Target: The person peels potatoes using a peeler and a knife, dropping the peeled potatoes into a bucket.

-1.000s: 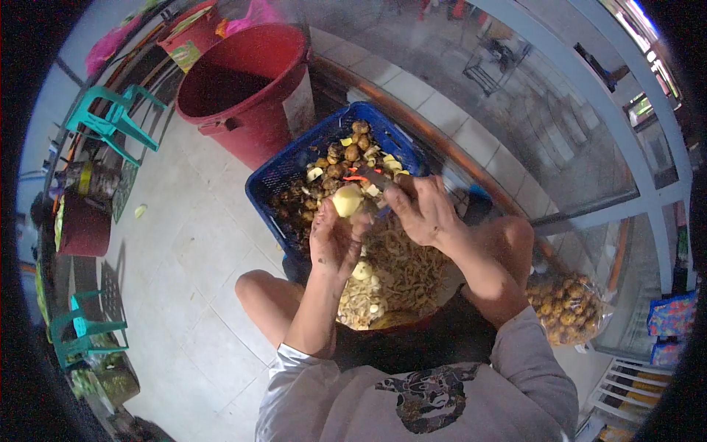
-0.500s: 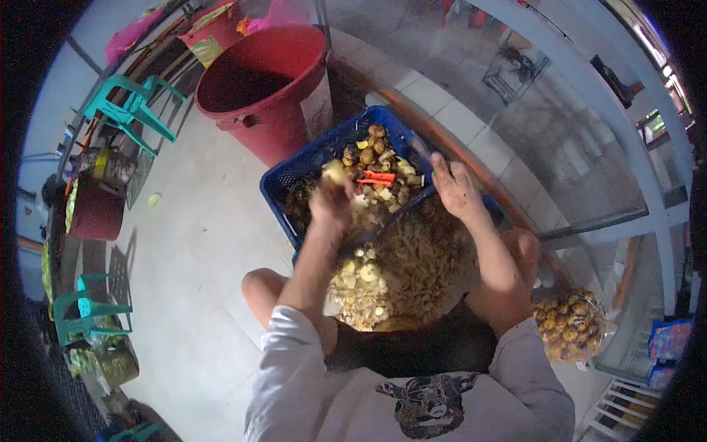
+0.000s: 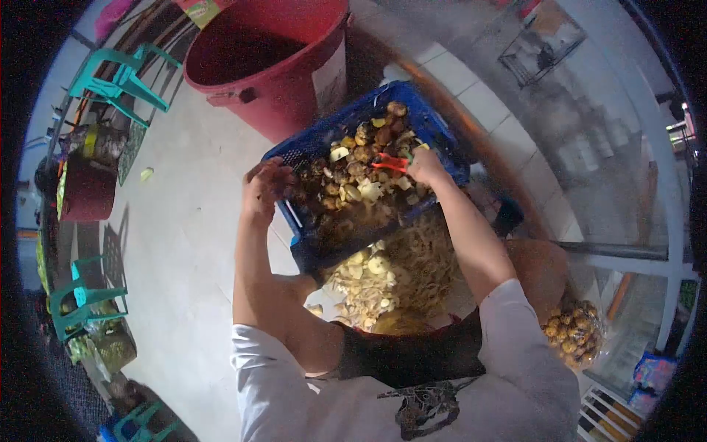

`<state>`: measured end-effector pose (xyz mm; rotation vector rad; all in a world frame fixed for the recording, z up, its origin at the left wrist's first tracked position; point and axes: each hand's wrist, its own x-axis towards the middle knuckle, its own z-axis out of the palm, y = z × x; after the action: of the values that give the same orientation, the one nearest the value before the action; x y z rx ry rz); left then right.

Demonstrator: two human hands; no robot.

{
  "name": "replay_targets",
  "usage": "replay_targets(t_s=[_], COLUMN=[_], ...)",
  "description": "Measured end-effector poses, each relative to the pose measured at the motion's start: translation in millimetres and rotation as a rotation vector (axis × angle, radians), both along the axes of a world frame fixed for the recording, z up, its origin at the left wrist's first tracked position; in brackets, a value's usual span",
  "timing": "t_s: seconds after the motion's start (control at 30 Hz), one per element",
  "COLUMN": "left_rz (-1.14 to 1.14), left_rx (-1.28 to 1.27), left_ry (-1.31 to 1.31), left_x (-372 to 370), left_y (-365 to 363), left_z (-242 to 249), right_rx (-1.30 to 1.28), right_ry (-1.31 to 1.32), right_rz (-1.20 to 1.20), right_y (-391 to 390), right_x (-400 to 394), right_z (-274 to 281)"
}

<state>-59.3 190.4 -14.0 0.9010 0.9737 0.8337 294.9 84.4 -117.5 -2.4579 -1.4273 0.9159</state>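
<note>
My left hand (image 3: 266, 190) is closed around the left rim of a blue crate (image 3: 298, 247), which holds brown, round potato-like pieces (image 3: 364, 132) and pale cut pieces (image 3: 370, 190). Over the crate's right part, my right hand (image 3: 427, 166) is closed beside a red-orange object (image 3: 390, 163); its fingers hide what they hold. Below the crate, between my legs, lie pale peeled pieces (image 3: 378, 265) and a heap of thin brownish peelings (image 3: 420, 258).
A large red tub (image 3: 272, 81) stands beyond the crate. Green plastic chairs (image 3: 110, 77) and a dark red bin (image 3: 88, 193) are at the left. A clear bag of round brown items (image 3: 572, 335) sits by my right leg.
My left hand has moved from over the crate to its left rim, and the pale piece near it is gone. My right hand has come inward to the red-orange object. The view has shifted.
</note>
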Motion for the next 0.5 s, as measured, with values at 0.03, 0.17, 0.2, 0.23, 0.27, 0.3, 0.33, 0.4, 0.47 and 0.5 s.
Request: replay_targets(t_s=[0.03,0.17,0.2,0.23,0.27,0.3,0.33,0.4,0.47,0.5], left_rz=[0.003,-0.036,-0.106,-0.176,-0.177,-0.212,-0.251,-0.368,-0.374,-0.355], left_rx=[0.013,0.119,0.188,0.258,0.256,0.352,0.448,0.137,0.337,0.291], left_ry=[0.13,0.28,0.336,0.39,0.39,0.523,0.657,0.691,1.092,1.174], left_x=[-6,-4,-1,1,6,11,14,14,39,47], left_y=[1,25,34,41,49,56,61,70,54,47], left_z=[5,-8,-25,-45,-67,-95,-125,-182,-187,-199], right_rx=[-0.045,-0.251,-0.263,-0.203,-0.136,-0.238,-0.24,-0.094,0.002,0.086], right_ry=[-0.018,-0.011,-0.007,-0.087,-0.169,-0.124,-0.124,-0.035,-0.127,-0.1], right_rz=[-0.089,-0.162,-0.165,-0.087,-0.007,0.052,0.051,-0.22,-0.213,-0.137], right_y=[11,35,31,24,24,27,29,26,20,15], right_x=[-2,-2,-5,-10,-12,-7,-7,-12,-9,-2], right_z=[-12,-50,-60,-72,-82,-97,-91,-71,-82,-88])
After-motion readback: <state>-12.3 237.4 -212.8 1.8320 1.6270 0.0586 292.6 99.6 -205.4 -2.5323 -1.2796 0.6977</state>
